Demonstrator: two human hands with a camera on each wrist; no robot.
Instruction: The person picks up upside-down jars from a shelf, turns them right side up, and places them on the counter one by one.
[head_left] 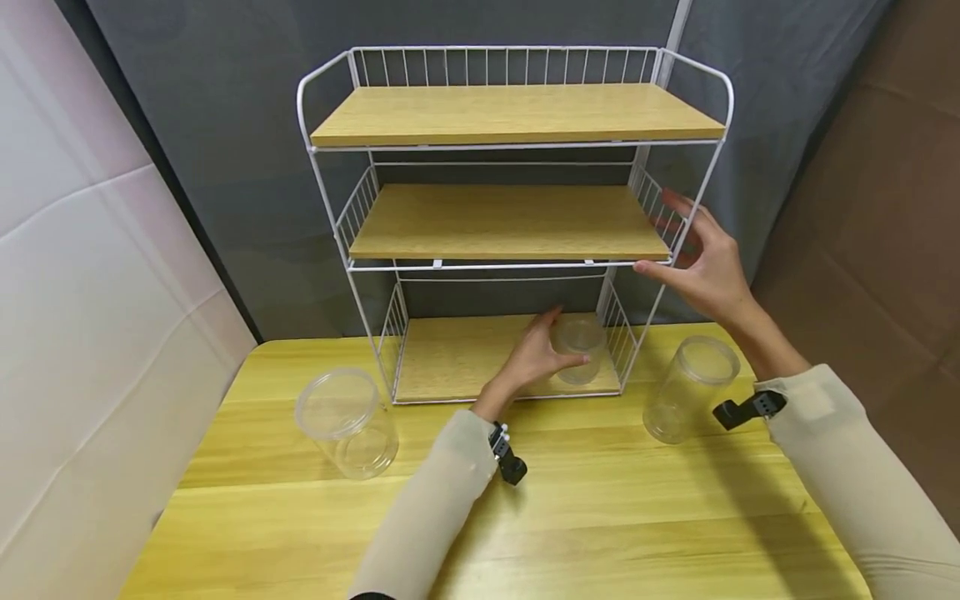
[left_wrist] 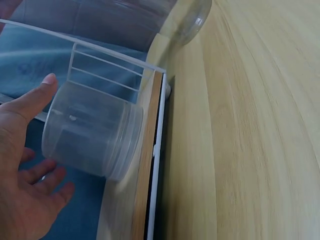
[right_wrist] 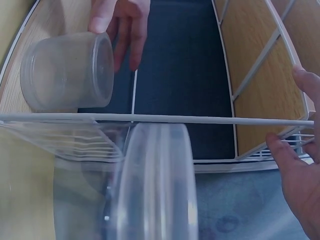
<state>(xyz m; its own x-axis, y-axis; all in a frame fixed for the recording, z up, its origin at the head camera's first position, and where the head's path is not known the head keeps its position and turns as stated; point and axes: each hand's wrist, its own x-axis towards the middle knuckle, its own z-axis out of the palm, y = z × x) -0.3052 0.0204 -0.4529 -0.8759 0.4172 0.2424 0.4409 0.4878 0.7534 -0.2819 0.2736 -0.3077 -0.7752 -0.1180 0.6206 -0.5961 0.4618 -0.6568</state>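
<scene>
A white wire shelf rack (head_left: 517,267) with three wooden boards stands at the back of the table. On the right part of its bottom board (head_left: 465,354) sits a small clear jar (head_left: 581,350), upright. My left hand (head_left: 534,354) is beside this jar, thumb and fingers spread apart around its upper end; in the left wrist view the fingers (left_wrist: 47,187) are loosely bent with a gap to the jar's wall. At the right front corner of the middle board (head_left: 510,221), my right hand (head_left: 708,262) grips the rack, thumb in front and fingers around the side rail.
One larger clear jar (head_left: 360,429) stands on the table left of the rack. A tall clear jar (head_left: 682,400) stands to the right, close below my right forearm. Grey cloth (head_left: 225,167) hangs behind the rack; brown sheeting (head_left: 877,275) is at the right.
</scene>
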